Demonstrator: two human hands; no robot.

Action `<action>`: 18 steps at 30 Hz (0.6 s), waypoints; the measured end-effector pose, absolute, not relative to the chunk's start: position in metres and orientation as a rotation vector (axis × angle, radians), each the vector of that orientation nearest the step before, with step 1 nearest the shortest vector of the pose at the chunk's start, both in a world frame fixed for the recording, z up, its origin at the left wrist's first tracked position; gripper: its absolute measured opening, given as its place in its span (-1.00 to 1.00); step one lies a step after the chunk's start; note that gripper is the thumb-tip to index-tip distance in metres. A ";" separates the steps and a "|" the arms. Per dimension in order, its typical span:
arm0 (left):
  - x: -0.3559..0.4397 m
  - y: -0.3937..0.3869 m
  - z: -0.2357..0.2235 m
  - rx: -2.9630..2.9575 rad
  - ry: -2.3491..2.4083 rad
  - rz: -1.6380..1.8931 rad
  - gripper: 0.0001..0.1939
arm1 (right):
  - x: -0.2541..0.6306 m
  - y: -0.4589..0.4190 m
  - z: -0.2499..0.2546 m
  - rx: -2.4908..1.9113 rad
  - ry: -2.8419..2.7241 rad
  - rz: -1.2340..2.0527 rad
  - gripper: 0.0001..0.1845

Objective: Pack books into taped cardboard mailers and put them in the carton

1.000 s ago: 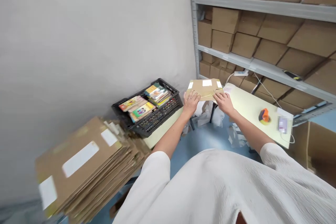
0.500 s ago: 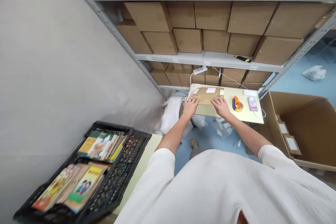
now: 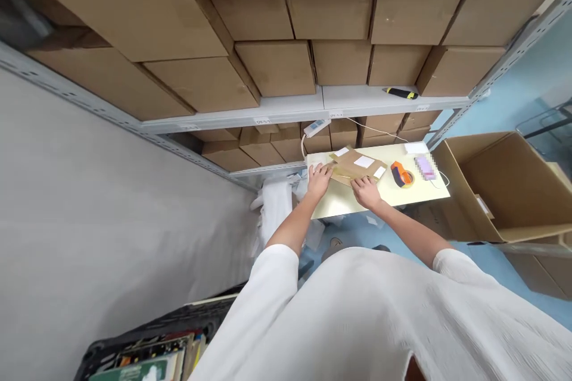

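Note:
A flat brown cardboard package (image 3: 351, 162) with several white labels lies turned at an angle on the pale table (image 3: 344, 205). At its left corner, my left hand (image 3: 320, 180) rests with the fingers stretched and apart. The fingers of my right hand (image 3: 365, 191) curl over the package's near edge; the thumb is hard to see. To the right sits an orange tape dispenser (image 3: 399, 172) with a roll of tape. Beyond it lies a blurred-out purple phone-like thing (image 3: 425, 168) on a white cable.
Metal shelving (image 3: 290, 112) full of cardboard boxes (image 3: 274, 68) rises behind the table, with a black-and-yellow cutter (image 3: 401, 93) on it. A large open carton (image 3: 513, 178) stands right. White wrapping (image 3: 276, 205) lies left, and a black crate of books (image 3: 147, 363) stands lower left.
The package has turned clockwise on the table, its right side now nearer me. My hands moved with it. The view has shifted, showing less of the book crate.

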State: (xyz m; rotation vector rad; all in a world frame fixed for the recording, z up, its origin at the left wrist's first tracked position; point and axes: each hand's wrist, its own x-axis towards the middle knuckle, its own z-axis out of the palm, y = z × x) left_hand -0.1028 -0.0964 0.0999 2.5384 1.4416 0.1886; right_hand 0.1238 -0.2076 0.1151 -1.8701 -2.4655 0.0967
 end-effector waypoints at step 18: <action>-0.145 -0.088 0.030 2.018 1.748 0.151 -0.29 | 0.154 -0.120 0.062 -2.301 -2.175 0.504 -0.47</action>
